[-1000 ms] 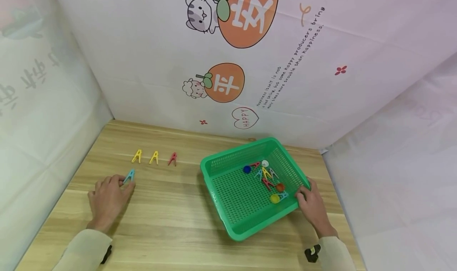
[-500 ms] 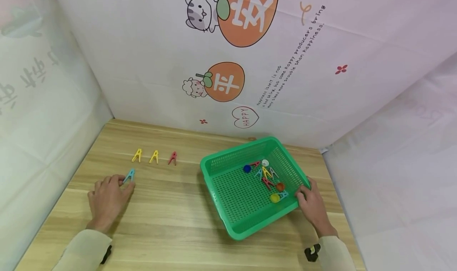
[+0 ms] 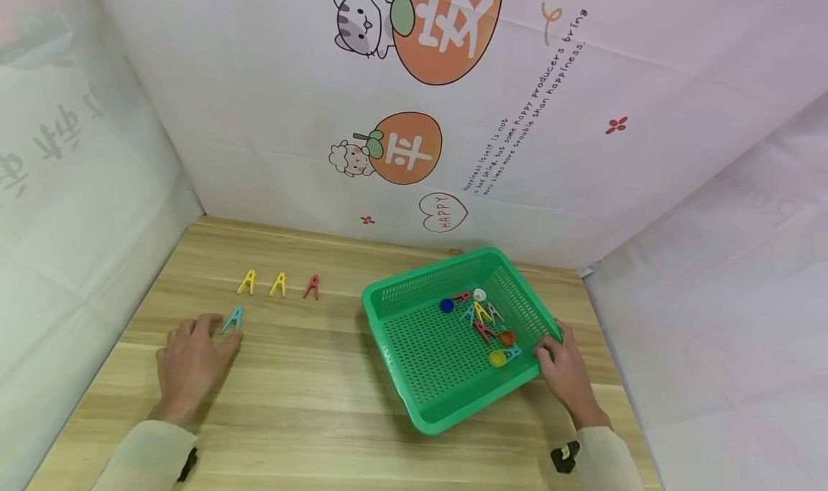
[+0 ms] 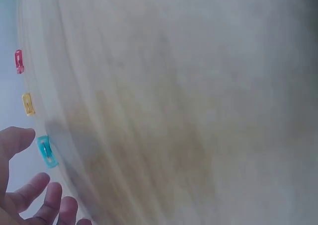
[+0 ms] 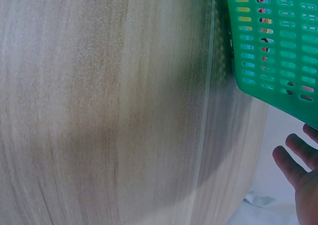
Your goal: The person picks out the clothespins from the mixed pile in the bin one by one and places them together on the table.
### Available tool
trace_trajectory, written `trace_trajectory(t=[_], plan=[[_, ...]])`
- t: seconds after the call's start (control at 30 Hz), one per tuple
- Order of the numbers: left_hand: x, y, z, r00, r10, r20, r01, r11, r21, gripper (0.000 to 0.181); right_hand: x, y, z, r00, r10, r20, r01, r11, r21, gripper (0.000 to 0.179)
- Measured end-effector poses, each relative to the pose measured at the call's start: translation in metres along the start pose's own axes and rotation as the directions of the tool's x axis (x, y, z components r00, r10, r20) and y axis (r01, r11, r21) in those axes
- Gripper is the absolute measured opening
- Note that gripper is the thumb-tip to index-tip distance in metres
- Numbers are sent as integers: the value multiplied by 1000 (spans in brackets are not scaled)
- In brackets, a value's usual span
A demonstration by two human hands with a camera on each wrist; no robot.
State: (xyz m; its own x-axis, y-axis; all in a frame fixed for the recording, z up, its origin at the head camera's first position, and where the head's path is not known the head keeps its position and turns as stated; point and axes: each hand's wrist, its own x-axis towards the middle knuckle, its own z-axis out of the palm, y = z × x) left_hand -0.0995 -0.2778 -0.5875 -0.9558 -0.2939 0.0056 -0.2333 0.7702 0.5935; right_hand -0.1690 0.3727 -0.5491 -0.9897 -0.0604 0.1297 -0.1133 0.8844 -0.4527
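Note:
My left hand [image 3: 187, 365] rests low over the table at the left, thumb and fingertips spread around a light blue clothespin [image 3: 233, 319]. A gap shows between the digits and that clothespin [image 4: 47, 152] in the left wrist view. Farther back lie two yellow clothespins [image 3: 247, 281] and a red clothespin [image 3: 312, 286] in a row. At the right, my right hand [image 3: 569, 376] grips the corner rim of a green plastic basket [image 3: 479, 399], thumb over the edge. The right wrist view shows the fingers [image 5: 290, 168] under the basket's outer wall [image 5: 278, 51].
Inside the basket lie several clothespins [image 3: 484, 331] and small caps: blue [image 3: 447, 305], white [image 3: 479, 295], orange [image 3: 507, 338] and yellow [image 3: 497, 359]. White printed cloth [image 3: 272, 117] walls in the wooden table [image 3: 291, 390] at the back and sides.
My left thumb and fingers have let go of the light blue clothespin and drawn slightly back from it. The clothespin stays in place. The right hand and basket have not visibly moved.

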Motion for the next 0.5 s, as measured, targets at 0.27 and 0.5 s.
trace_trajectory(t=[0.27,0.5], plan=[[-1,10,-6,996,66,-66,-69,996,-51,54,0,0,0,1000,5,3,-5,1000,2,29],[1,28,-2,944,288,-162,-306,947,-96,41,1,-1,1,1000,-10,-12,10,1000,8,29]])
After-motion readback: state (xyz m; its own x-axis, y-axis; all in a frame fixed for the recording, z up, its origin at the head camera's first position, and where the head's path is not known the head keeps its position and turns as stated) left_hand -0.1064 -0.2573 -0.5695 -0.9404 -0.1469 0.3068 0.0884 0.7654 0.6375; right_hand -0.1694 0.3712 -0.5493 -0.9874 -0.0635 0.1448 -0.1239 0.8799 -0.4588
